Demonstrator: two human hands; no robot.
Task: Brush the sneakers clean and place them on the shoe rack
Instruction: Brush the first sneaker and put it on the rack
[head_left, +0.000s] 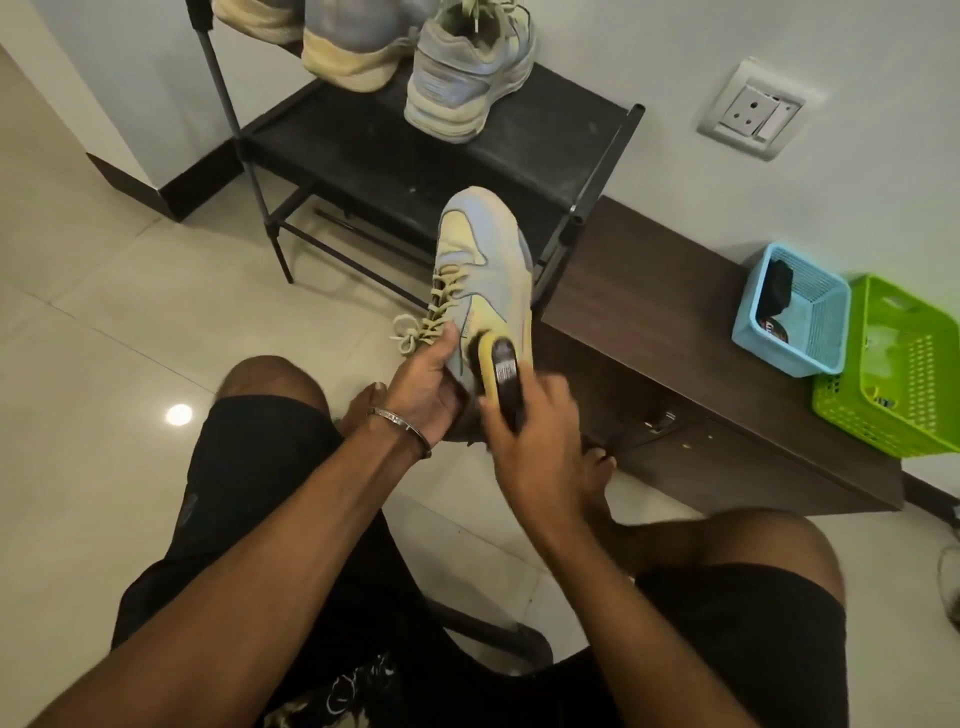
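Two hands are at work on one sneaker (480, 280), which I hold up in front of my knees with its toe pointing away from me toward the shoe rack (524, 156). My left hand (423, 387), with a metal bracelet (400, 423) at the wrist, grips the sneaker from the lace side near its heel end, thumb up beside the loose bow of the laces. My right hand (530, 436) is curled round the dark handle of a brush (501, 371), whose yellow body and bristles press against the side of the sneaker near the heel. One more sneaker (465, 73) of the same pale colouring stands on the black top shelf of the rack, heel toward me, and other pale shoes (348, 47) sit just beside it to the left, partly cut off by the top edge. To the right of the rack runs a low brown cabinet (670, 332) along the wall, and on it stand a blue basket (792, 312) and a green basket (898, 374), touching each other. A wall socket (753, 111) sits above the cabinet.
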